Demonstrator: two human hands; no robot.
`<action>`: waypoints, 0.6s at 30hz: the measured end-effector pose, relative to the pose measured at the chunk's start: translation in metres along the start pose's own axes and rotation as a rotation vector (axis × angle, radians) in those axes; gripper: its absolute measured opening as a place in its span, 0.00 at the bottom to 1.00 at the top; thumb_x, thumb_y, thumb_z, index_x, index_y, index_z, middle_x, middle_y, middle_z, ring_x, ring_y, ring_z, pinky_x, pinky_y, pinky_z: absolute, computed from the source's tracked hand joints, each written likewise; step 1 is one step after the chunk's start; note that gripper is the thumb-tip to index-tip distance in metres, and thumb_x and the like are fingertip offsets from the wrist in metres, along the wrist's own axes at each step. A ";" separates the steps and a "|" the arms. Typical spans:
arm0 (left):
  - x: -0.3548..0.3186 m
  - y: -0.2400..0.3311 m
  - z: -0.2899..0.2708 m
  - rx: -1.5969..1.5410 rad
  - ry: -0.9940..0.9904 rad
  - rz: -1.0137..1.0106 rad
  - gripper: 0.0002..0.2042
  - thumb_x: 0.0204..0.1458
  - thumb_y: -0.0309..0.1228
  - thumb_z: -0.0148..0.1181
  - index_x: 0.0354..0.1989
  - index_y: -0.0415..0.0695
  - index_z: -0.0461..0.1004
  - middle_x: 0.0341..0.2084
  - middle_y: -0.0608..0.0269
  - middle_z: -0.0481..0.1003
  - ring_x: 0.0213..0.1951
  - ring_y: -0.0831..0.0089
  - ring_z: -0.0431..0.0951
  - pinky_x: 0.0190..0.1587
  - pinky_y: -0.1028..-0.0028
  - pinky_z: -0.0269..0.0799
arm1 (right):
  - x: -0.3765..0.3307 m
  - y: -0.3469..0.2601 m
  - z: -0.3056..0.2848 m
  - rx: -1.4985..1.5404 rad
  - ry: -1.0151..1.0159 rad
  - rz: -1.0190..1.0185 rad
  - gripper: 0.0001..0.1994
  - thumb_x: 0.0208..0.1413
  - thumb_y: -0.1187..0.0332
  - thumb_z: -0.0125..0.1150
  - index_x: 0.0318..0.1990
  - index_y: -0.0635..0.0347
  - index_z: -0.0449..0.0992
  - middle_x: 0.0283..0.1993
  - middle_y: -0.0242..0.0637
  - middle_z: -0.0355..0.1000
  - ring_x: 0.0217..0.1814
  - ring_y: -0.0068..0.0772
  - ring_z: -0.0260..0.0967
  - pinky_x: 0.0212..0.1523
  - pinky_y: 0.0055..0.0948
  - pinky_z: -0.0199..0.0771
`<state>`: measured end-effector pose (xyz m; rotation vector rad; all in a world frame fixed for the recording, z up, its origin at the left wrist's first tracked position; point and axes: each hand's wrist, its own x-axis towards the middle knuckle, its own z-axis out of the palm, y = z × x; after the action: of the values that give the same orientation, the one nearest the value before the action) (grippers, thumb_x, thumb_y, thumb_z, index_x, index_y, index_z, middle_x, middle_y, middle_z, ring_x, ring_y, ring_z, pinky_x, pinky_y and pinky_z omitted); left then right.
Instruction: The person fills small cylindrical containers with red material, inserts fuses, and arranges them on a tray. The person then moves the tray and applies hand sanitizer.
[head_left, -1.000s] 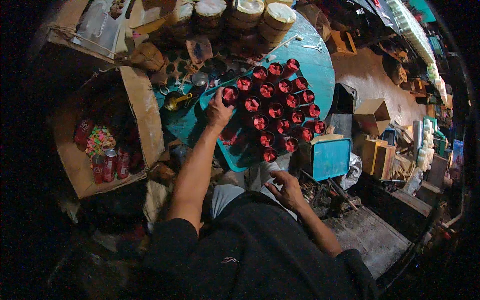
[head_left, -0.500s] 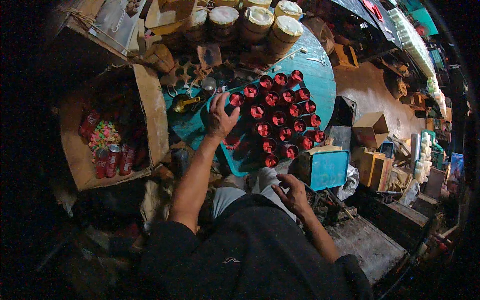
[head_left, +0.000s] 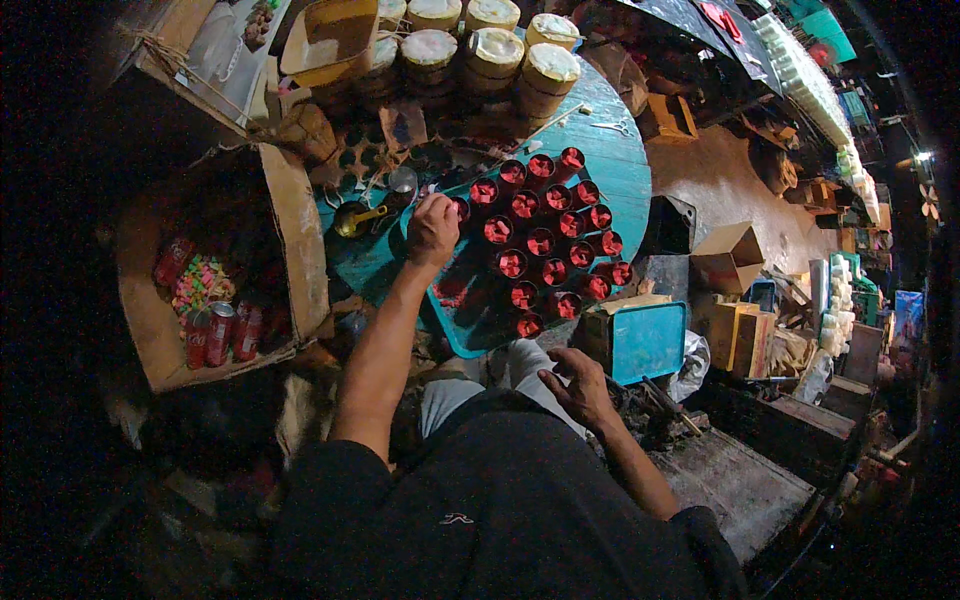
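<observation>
The round teal bench (head_left: 620, 170) is carrying a teal tray (head_left: 470, 320), and the tray's near edge is overhanging the bench toward the person's lap. Little open room is showing around the tray: only a bare strip of its floor at the near left corner, below the left hand.

The left hand (head_left: 433, 228) is resting at the tray's left end, fingers curled into a closed grip over one of the dark cups with red tops (head_left: 545, 240); whether the grip is pinching that cup I cannot tell. The cups are filling the tray in tight rows, touching or nearly so. The right hand (head_left: 578, 385) is hovering just off the tray's near right corner, its grip spread and holding nothing.

Beyond the tray, cream-topped round tubs (head_left: 490, 50) are crowding the bench's far edge. Left of the tray, a small ladle (head_left: 358, 218) is lying on the bench, and past it a cardboard box (head_left: 290, 240) is holding red cans (head_left: 215, 335) and coloured sweets. Right of the tray's near corner, a teal tin box (head_left: 640, 340) is standing close, hemming in the right hand.
</observation>
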<state>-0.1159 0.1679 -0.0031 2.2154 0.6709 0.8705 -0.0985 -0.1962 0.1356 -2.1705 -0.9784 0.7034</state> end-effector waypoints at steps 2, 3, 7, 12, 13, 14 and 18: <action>0.000 0.004 -0.004 0.013 0.038 0.040 0.06 0.57 0.26 0.59 0.40 0.36 0.74 0.36 0.47 0.77 0.40 0.46 0.77 0.43 0.55 0.74 | -0.002 0.004 0.000 -0.002 0.009 0.011 0.19 0.55 0.63 0.73 0.50 0.61 0.78 0.38 0.44 0.77 0.34 0.40 0.77 0.36 0.37 0.77; -0.002 0.006 -0.007 0.043 0.071 0.048 0.08 0.57 0.26 0.59 0.42 0.36 0.75 0.37 0.47 0.77 0.41 0.45 0.78 0.44 0.55 0.74 | -0.002 0.007 0.001 -0.002 0.020 0.015 0.19 0.55 0.63 0.73 0.51 0.61 0.78 0.38 0.44 0.77 0.35 0.40 0.77 0.36 0.37 0.78; -0.035 0.001 -0.032 -0.015 0.020 -0.127 0.12 0.56 0.25 0.60 0.48 0.36 0.76 0.41 0.45 0.78 0.43 0.45 0.78 0.46 0.56 0.75 | -0.007 0.007 -0.008 -0.015 -0.020 0.125 0.17 0.56 0.67 0.73 0.50 0.65 0.77 0.43 0.45 0.77 0.42 0.39 0.79 0.43 0.34 0.79; -0.134 -0.018 -0.057 0.258 -0.134 -0.060 0.11 0.52 0.24 0.62 0.44 0.36 0.76 0.37 0.50 0.76 0.40 0.47 0.76 0.44 0.54 0.72 | -0.006 -0.003 -0.015 0.027 -0.047 0.153 0.19 0.56 0.65 0.71 0.53 0.61 0.77 0.47 0.45 0.78 0.42 0.43 0.79 0.44 0.36 0.79; -0.145 -0.007 -0.056 0.280 -0.173 -0.013 0.11 0.51 0.24 0.62 0.44 0.36 0.76 0.37 0.50 0.76 0.40 0.48 0.76 0.43 0.54 0.72 | -0.010 0.000 -0.011 0.026 -0.079 0.176 0.19 0.56 0.65 0.71 0.53 0.61 0.77 0.48 0.45 0.78 0.43 0.44 0.79 0.45 0.37 0.79; -0.145 0.012 -0.054 0.302 -0.203 0.042 0.11 0.51 0.24 0.63 0.43 0.36 0.76 0.38 0.50 0.76 0.39 0.48 0.76 0.43 0.54 0.72 | -0.009 0.002 -0.007 0.023 -0.105 0.193 0.19 0.56 0.66 0.71 0.53 0.61 0.77 0.48 0.46 0.78 0.45 0.45 0.79 0.46 0.37 0.78; -0.177 0.013 -0.046 0.144 -0.096 -0.285 0.13 0.52 0.23 0.64 0.47 0.38 0.77 0.41 0.52 0.76 0.40 0.53 0.78 0.45 0.59 0.75 | 0.018 0.037 0.056 -0.056 -0.154 -0.116 0.18 0.55 0.69 0.66 0.53 0.63 0.75 0.44 0.48 0.76 0.45 0.49 0.77 0.43 0.42 0.78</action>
<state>-0.2612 0.0616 -0.0375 2.1988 0.9998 0.5837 -0.1104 -0.1817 0.0684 -2.1119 -1.2067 0.8058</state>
